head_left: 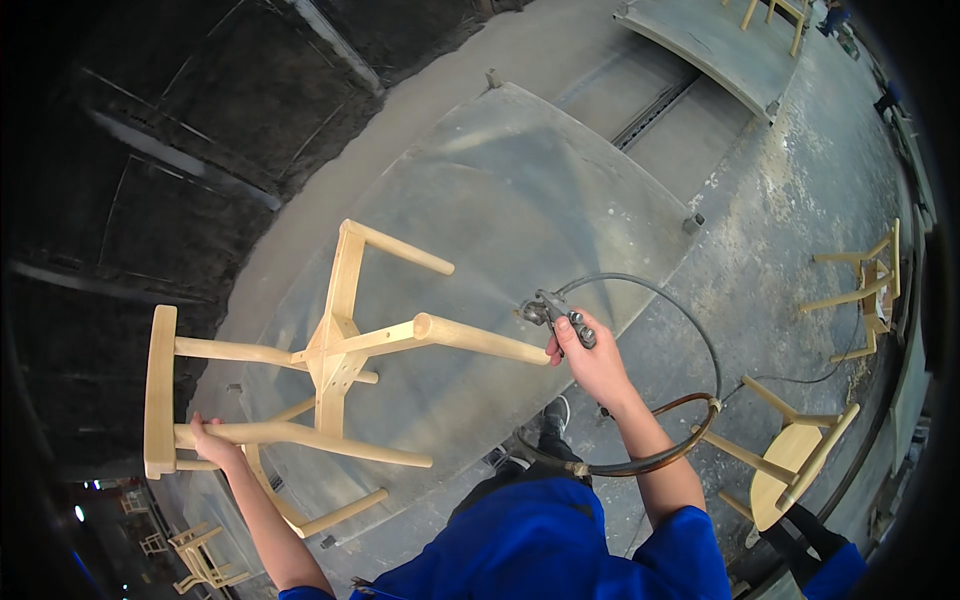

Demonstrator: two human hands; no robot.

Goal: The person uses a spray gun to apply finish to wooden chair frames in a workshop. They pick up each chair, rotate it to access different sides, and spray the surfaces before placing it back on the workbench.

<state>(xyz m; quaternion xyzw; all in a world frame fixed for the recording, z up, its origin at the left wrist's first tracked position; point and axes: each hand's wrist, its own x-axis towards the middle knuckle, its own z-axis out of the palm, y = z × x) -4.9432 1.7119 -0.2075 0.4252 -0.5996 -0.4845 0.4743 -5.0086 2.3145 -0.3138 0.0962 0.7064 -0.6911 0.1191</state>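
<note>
1. Blue work clothing [520, 545] fills the space nearest the camera, below both sets of fingers.
2. Left hand [212, 442]: its fingers are curled round one back post of the wooden chair frame [335, 345], just beside the curved backrest rail [160, 392].
3. Right hand [590, 355]: its fingers are wrapped round the handle of the spray gun [552, 312]; whether they press the trigger cannot be told.
4. That chair frame lies between the two sets of fingers, tilted over the grey platform [480, 180]. One leg ends right by the right fingers; contact is unclear.
5. Spraying looks under way: faint mist hangs just left of the right fingers, off the nozzle. A black hose [690, 318] loops out beyond them.
6. Done so far, as I judge it: legs, cross-shaped underframe and backrest rail are joined, but no seat is fitted. How much surface is coated cannot be told, so the part left to spray is uncertain.
7. Well right of the right fingers, one chair [785, 465] has a pale seat; another chair [870, 290] lies beyond it. Their finish cannot be judged.
</note>
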